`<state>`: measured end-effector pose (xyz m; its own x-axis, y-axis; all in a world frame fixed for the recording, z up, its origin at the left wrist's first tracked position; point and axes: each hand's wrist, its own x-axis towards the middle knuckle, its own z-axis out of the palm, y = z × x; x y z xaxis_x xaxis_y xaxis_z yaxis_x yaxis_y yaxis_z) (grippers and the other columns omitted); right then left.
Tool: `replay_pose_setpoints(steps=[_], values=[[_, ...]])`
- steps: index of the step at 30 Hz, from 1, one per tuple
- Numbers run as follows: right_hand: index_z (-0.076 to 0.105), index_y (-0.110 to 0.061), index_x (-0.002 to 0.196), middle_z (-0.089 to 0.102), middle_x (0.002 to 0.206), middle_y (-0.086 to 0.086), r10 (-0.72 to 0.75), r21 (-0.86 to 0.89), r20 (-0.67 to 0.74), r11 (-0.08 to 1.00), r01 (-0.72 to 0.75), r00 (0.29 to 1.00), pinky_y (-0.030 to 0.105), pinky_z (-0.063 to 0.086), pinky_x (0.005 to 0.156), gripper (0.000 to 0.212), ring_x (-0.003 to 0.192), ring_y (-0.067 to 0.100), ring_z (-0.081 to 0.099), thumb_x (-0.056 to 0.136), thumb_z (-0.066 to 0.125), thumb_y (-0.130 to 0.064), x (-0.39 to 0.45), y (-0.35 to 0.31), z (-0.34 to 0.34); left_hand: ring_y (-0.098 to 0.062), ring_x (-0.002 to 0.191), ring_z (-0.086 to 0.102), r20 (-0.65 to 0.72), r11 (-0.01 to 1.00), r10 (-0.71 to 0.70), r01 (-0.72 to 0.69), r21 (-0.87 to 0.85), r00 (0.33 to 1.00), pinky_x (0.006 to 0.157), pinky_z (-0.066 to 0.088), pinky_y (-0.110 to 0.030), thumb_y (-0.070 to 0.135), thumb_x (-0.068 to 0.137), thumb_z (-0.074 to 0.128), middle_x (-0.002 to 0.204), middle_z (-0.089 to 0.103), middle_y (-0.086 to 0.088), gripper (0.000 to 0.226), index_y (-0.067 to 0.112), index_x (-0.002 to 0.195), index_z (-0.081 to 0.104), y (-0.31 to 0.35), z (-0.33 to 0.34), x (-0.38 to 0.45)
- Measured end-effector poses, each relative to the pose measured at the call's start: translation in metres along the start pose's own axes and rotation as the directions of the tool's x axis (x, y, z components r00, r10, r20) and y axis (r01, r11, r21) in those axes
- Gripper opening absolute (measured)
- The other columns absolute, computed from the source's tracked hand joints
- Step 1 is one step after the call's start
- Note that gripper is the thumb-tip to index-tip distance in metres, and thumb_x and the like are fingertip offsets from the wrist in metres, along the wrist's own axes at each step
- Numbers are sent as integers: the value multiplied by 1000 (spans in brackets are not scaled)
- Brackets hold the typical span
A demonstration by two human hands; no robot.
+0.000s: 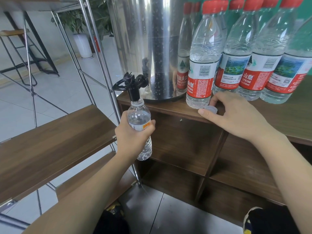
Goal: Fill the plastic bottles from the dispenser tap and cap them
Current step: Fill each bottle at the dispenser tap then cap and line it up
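One small bottle (pixel 139 119) sits under the tap (pixel 133 92) in my left hand (pixel 133 134) — right hand's (pixel 236 114) fingers pinch its loose cap (pixel 210 109) on the table (pixel 287 119); several capped bottles (pixel 236 53) stand behind — capping remains.

One view only, from a camera worn on the person's head. It looks forward and down, wide-angle: straight lines bow toward the frame edges. Both forearms enter from the bottom edge, left hand (pixel 133 135) left of centre, right hand (pixel 236 115) right of centre, both close to the lens. The steel dispenser (pixel 145 44) stands near, its top cut off by the upper edge; the tap (pixel 130 85) sits about mid-frame. The wooden counter (pixel 287 115) runs out at right. Floor tiles (pixel 55 92) and a stool (pixel 22 53) lie far back at upper left. No second view, so no overlap.
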<state>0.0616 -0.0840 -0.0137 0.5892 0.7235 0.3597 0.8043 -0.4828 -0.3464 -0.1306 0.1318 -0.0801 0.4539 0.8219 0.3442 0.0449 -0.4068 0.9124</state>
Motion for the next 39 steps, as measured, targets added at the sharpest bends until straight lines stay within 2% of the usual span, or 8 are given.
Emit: replay_pose_setpoints(steps=[3, 8, 14, 22, 25, 29, 33, 39], values=[[54, -31, 92, 59, 100, -12, 2, -2, -1, 1000, -2, 1000, 35, 44, 72, 43, 92, 11, 53, 86, 52, -73, 0, 0, 0, -11, 96, 68, -1, 1000, 5, -5, 9, 1000, 72, 47, -2, 31, 76, 89, 107, 70, 5, 54, 17, 119, 60, 0, 0, 0], [53, -32, 92, 59, 100, -12, 10, -8, 2, 1000, -10, 1000, 36, 48, 73, 43, 92, 10, 53, 87, 52, -74, 0, 0, 0, 1, 90, 67, 4, 1000, -5, 5, 6, 1000, 70, 46, -3, 31, 75, 89, 101, 70, 9, 50, 20, 115, 61, 1, -1, -1], [53, -33, 92, 59, 100, -13, 10, -19, 1, 1000, -10, 1000, 37, 50, 74, 44, 91, 9, 54, 86, 50, -76, 1, 1, 1, -6, 93, 68, 3, 1000, -4, 4, 10, 1000, 72, 47, -2, 31, 75, 89, 105, 70, 7, 52, 18, 117, 61, 1, -1, 0], [53, -33, 91, 60, 100, -11, 2, 3, 0, 1000, -2, 1000, 41, 50, 78, 43, 94, 12, 54, 86, 51, -76, 0, 1, 1, -1, 90, 67, -4, 1000, -10, 10, 5, 1000, 71, 45, -1, 29, 75, 89, 104, 70, 7, 52, 18, 117, 61, 2, 0, -1], [53, -33, 91, 60, 99, -11, 2, 3, -2, 1000, -2, 1000, 42, 51, 78, 44, 93, 12, 54, 86, 51, -76, 0, 2, 1, -5, 92, 67, -3, 1000, -9, 9, 7, 1000, 71, 46, -1, 29, 75, 89, 105, 70, 6, 54, 17, 118, 61, 2, 0, -2], [53, -33, 91, 60, 99, -11, 2, -1, -1, 1000, -2, 1000, 40, 51, 77, 45, 92, 11, 54, 85, 49, -77, 1, 1, 1, -3, 91, 67, -4, 1000, -10, 10, 11, 1000, 71, 45, -1, 30, 75, 89, 105, 70, 7, 53, 17, 118, 61, 3, 0, -1], [53, -32, 91, 59, 98, -11, 0, 9, -5, 1000, 0, 1000, 40, 49, 78, 43, 93, 13, 53, 85, 51, -75, 0, 1, 1, 6, 89, 65, 3, 1000, -12, 12, 11, 1000, 70, 45, -2, 30, 75, 89, 101, 70, 10, 50, 19, 115, 61, 2, 0, -1], [53, -33, 91, 60, 99, -11, 0, 2, -1, 1000, 0, 1000, 40, 49, 78, 44, 94, 12, 54, 86, 50, -76, 1, 2, 1, -6, 93, 68, 0, 1000, -8, 8, 6, 1000, 71, 46, -1, 30, 75, 89, 106, 70, 7, 54, 18, 119, 60, 2, 0, -1]])
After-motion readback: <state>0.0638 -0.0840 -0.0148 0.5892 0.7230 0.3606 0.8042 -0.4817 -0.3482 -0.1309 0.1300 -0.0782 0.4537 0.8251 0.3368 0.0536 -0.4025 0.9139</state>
